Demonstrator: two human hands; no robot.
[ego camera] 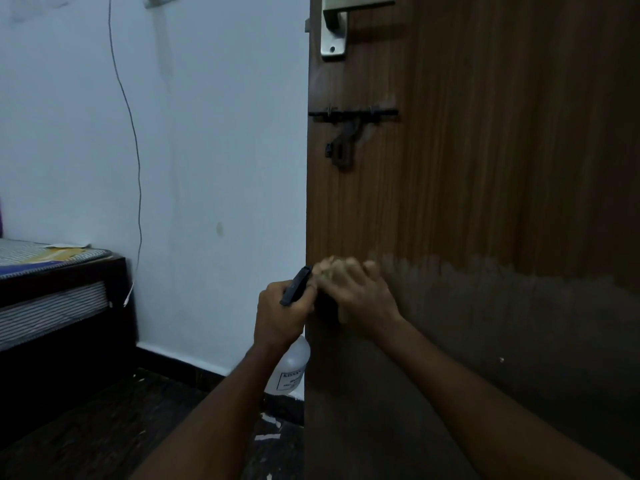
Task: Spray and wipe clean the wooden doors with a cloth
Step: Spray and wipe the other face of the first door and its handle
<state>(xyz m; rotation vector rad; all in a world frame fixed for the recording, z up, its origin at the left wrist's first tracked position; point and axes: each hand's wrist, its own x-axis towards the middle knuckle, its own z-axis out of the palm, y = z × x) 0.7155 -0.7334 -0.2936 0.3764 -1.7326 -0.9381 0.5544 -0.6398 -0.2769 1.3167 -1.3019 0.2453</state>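
Door: the wooden door fills the right half, its edge facing us, lower part darker than the upper.
Spray bottle: translucent spray bottle hangs just beside the door edge, black trigger head up top.
Left hand: left hand curled tight round the bottle's neck and trigger.
Right hand: right hand against the door near its edge, fingers bent and blurred; cannot tell whether it holds a cloth.
Hardware: black latch bolt above the hands, metal handle higher still.
Beyond: white wall, dangling wire, bed at left.
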